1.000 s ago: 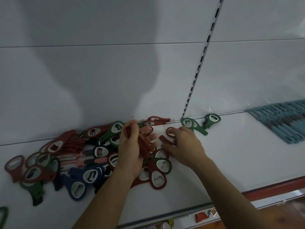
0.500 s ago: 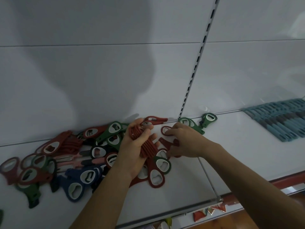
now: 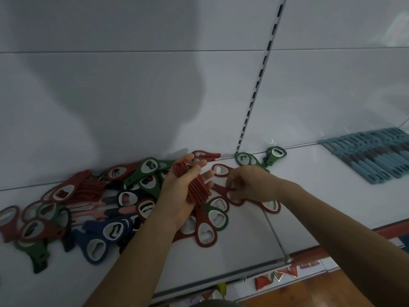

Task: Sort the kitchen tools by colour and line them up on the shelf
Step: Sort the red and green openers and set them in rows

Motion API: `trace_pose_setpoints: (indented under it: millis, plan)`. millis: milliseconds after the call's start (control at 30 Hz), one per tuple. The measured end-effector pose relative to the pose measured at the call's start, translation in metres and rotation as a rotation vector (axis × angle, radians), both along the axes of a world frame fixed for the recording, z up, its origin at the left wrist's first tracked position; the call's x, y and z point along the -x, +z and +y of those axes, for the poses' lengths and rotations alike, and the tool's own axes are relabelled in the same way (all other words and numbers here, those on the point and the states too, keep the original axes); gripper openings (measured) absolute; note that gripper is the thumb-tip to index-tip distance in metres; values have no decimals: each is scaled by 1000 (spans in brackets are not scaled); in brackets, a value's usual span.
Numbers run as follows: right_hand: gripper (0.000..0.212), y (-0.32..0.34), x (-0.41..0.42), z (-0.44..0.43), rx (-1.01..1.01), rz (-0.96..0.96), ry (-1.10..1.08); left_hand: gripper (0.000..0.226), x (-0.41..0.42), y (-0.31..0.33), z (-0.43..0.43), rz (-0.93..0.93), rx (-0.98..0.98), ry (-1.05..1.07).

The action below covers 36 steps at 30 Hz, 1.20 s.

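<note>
Shelf: You face a white shelf (image 3: 309, 196) with a white back panel (image 3: 132, 103) and a dark slotted upright (image 3: 259, 89).
Room: A red strip (image 3: 389, 230) edges the shelf front on the right, above a wooden floor (image 3: 332, 291).
Writing: Any marks on the tools are too small and dim to read.
Left grip (image 3: 183, 191): Your fingers curl round a stack of red openers (image 3: 198, 185), held over the heap.
Right grip (image 3: 252, 185): Your fingertips pinch one red opener (image 3: 221, 189) just right of the stack; whether it is lifted is unclear.
Mixed pile (image 3: 88, 209): Red, green, blue and pink openers overlap to the left.
Green openers (image 3: 275, 154): Two lie at the upright's foot.
Teal tools (image 3: 376, 156): They sit lined up far right, well apart.
</note>
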State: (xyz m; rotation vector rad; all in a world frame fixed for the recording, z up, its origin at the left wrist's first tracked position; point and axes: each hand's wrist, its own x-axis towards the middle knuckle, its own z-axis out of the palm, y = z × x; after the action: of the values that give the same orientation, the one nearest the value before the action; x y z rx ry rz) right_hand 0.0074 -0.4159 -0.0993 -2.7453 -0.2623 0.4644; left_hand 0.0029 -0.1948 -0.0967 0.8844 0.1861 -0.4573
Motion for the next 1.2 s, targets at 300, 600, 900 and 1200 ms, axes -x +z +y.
trace_pose_setpoints:
  millis: [300, 600, 900, 1200]
  plan:
    - [39, 3, 0, 16, 155, 14, 1, 36, 6, 0, -2, -3, 9, 17]
    - [21, 62, 2, 7, -649, -52, -11, 25, 3, -7, 5, 46, -97, 4]
    - [32, 25, -30, 32, -388, -434, 6, 35, -1, -4, 10, 86, 191, -321]
    - [15, -19, -59, 18, 119, -254, -22, 33, 0, -12, 19, -14, 244, -137]
